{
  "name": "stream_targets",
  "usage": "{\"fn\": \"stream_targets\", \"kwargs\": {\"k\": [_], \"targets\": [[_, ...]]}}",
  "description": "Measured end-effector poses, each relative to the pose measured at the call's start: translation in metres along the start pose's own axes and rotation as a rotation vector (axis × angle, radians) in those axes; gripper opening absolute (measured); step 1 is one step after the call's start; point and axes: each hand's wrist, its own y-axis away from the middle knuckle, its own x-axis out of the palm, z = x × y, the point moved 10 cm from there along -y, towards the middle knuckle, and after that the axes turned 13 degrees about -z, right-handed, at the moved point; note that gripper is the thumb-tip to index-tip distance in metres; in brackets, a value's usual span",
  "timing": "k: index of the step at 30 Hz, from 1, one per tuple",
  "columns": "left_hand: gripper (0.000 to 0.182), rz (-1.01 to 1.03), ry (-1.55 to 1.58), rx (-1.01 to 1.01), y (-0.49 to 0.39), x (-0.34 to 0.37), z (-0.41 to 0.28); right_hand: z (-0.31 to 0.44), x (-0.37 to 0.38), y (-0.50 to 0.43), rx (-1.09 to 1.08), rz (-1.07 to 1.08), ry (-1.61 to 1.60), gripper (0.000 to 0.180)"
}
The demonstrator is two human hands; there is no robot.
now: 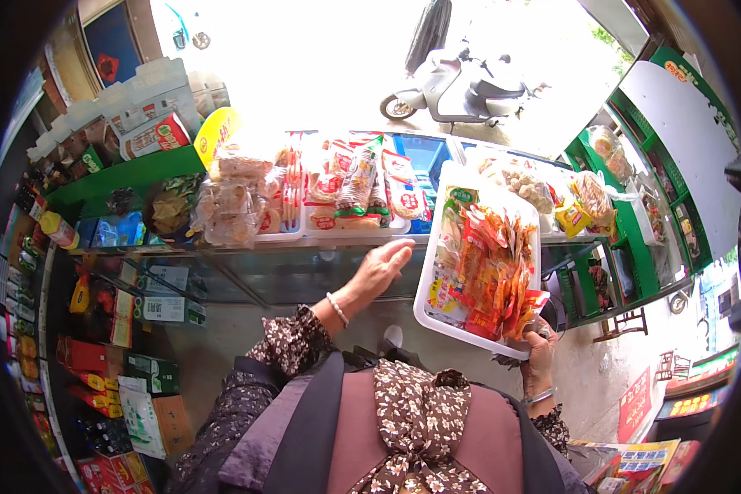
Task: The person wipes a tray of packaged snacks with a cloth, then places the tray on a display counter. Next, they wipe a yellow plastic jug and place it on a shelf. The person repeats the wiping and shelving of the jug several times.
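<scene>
A white plastic tray is tilted at the counter's near side. My right hand grips its lower right corner, and a bit of dark cloth shows beside the fingers. Red and orange snack packets stand packed in the tray, with a clear-and-green packet along its left side. My left hand hovers in front of the counter, left of the tray. It holds nothing, its fingers stretched toward the tray without touching it.
On the glass counter are trays of wrapped crackers, bagged pastries and bagged snacks. Green shelving stands at the right. Stocked shelves and boxes line the left. A scooter is parked outside.
</scene>
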Motion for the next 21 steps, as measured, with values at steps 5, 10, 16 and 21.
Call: {"fn": "stream_targets", "kwargs": {"k": [5, 10, 16, 21], "targets": [[0.035, -0.297, -0.929, 0.907, -0.061, 0.024, -0.051, 0.009, 0.022, -0.047, 0.000, 0.129, 0.004, 0.033], [0.023, -0.120, -1.277, 0.787, -0.158, 0.052, 0.008, 0.010, 0.038, -0.110, -0.007, 0.180, 0.025, 0.034], [0.015, -0.077, -1.412, 0.791, -0.182, 0.050, 0.027, 0.018, 0.056, -0.160, -0.014, 0.238, 0.024, 0.034], [0.015, -0.137, -1.403, 0.747, -0.172, 0.052, -0.009, 0.024, 0.062, -0.173, 0.008, 0.229, -0.009, 0.032]]}}
